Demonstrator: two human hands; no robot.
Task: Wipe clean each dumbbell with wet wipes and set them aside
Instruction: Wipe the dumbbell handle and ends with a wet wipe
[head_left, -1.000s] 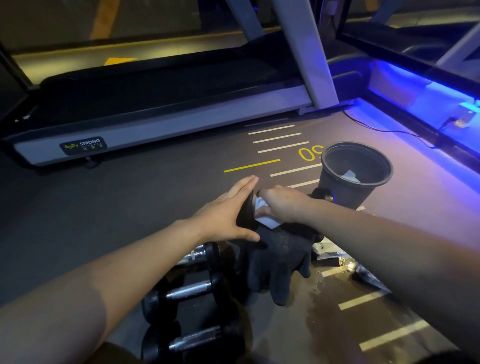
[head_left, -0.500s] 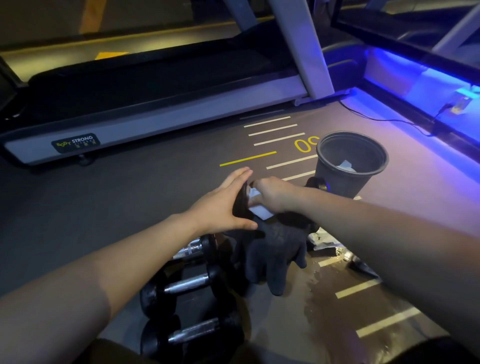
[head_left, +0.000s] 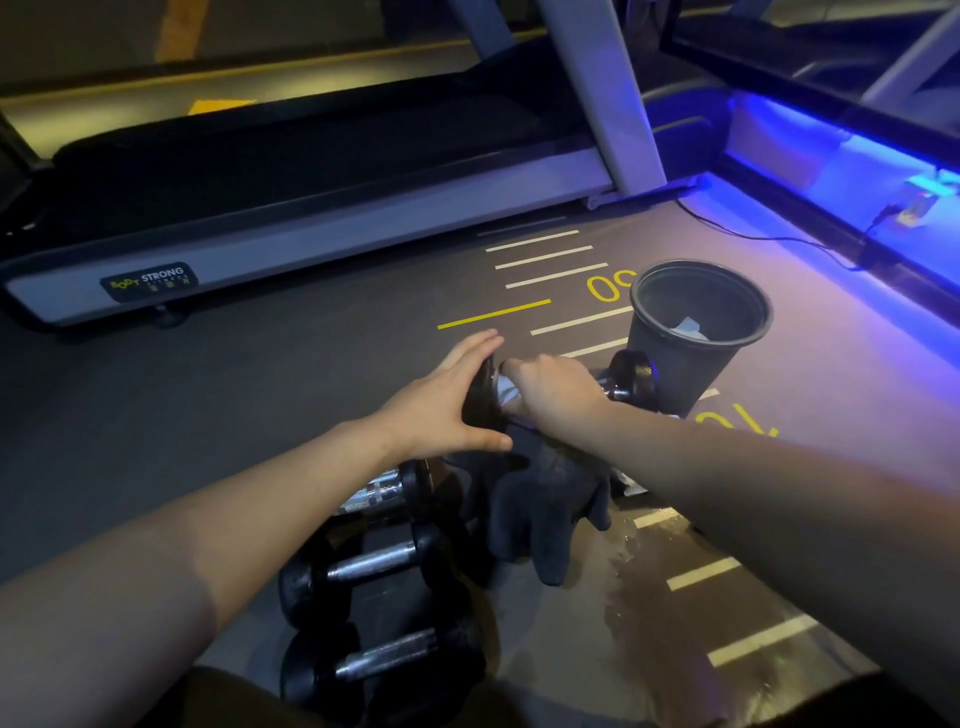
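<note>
We see the dumbbell (head_left: 626, 382) lying left-to-right: flat left hand (head_left: 441, 410) bracing one head, right hand (head_left: 553, 397) gripping the wet wipe (head_left: 508, 391) round its handle.

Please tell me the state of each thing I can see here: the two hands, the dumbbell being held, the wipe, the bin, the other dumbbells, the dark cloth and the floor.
left hand: open, fingers straight, flat against the dumbbell's end.
right hand: curled round the handle, over the wipe.
dumbbell: lying sideways, held at both ends.
wet wipe: pressed on the handle, mostly hidden.
bin: upright, white paper inside.
three dumbbells: lying side by side, untouched.
dark cloth: crumpled under the dumbbell.
floor: wet patch.
</note>
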